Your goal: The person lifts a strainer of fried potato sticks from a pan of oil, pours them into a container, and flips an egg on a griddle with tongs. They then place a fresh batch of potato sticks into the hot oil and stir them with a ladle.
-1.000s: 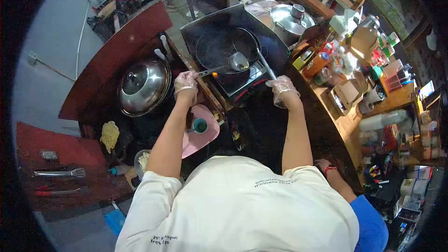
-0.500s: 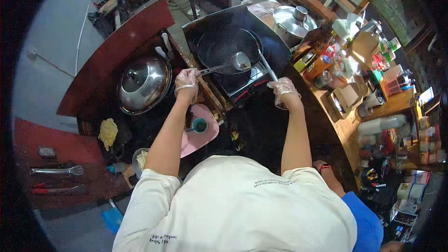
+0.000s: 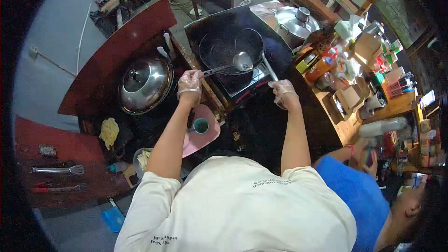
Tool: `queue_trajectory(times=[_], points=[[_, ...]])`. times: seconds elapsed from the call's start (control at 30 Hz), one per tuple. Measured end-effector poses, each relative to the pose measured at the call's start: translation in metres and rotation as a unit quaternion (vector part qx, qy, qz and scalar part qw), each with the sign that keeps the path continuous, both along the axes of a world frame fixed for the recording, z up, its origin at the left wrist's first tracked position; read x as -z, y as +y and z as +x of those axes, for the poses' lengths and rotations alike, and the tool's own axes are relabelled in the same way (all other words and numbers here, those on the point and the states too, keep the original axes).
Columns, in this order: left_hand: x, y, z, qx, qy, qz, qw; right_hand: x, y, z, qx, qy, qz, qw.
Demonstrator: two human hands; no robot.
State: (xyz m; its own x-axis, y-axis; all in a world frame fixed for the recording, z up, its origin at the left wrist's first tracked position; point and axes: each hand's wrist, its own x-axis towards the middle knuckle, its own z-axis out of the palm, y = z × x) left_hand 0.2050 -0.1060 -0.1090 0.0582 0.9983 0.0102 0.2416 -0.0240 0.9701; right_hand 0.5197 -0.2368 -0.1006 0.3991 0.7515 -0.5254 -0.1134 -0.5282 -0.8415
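A thin clear plastic glove covers my left hand (image 3: 190, 87), whose fingers are wrapped round the handle of a metal ladle (image 3: 243, 61). The ladle's bowl is over the near right rim of a dark wok (image 3: 219, 46), and a little food seems to sit in it. My right hand (image 3: 284, 93), gloved the same way, grips the wok's long metal handle (image 3: 269, 67). Under the wok is a stove (image 3: 242, 85) with dark guard panels at its sides. What lies inside the dark wok I cannot make out.
A large pot lid (image 3: 144, 84) is on the left. Near my left forearm a blue-green cup (image 3: 200, 126) stands on a pink board (image 3: 200, 145). A lidded steel pot (image 3: 297, 22) stands at the back right, beside a cluttered counter (image 3: 343, 128). A person in blue (image 3: 352, 191) is close on my right.
The ladle and my left hand have shifted slightly right, and the ladle's bowl has turned. At right, the person in blue has come further into view, hands now at the counter's near end.
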Motion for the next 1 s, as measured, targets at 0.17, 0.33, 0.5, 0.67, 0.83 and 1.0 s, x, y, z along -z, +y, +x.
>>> queue_trajectory(times=[0.17,0.33,0.5,0.67,0.83,1.0], points=[[-0.001,-0.001,-0.003,0.001,0.042,0.007,0.999,0.017,0.003,-0.007,0.030,0.039,0.014,0.999],[0.009,-0.004,-0.009,0.006,0.005,0.024,1.000,0.037,0.010,-0.004,0.042,0.033,-0.008,0.999],[-0.006,-0.018,-0.003,-0.007,-0.043,-0.073,0.996,0.072,0.013,0.008,0.052,-0.018,0.111,0.992],[-0.022,-0.028,0.001,-0.069,-0.055,-0.167,0.982,0.068,0.012,0.006,0.124,0.078,0.152,0.977],[-0.013,-0.024,-0.018,-0.119,-0.186,-0.256,0.941,0.074,0.013,0.010,0.148,0.115,0.168,0.968],[-0.031,-0.034,-0.035,-0.063,-0.234,-0.217,0.946,0.087,-0.011,0.008,0.238,0.263,0.256,0.899]])
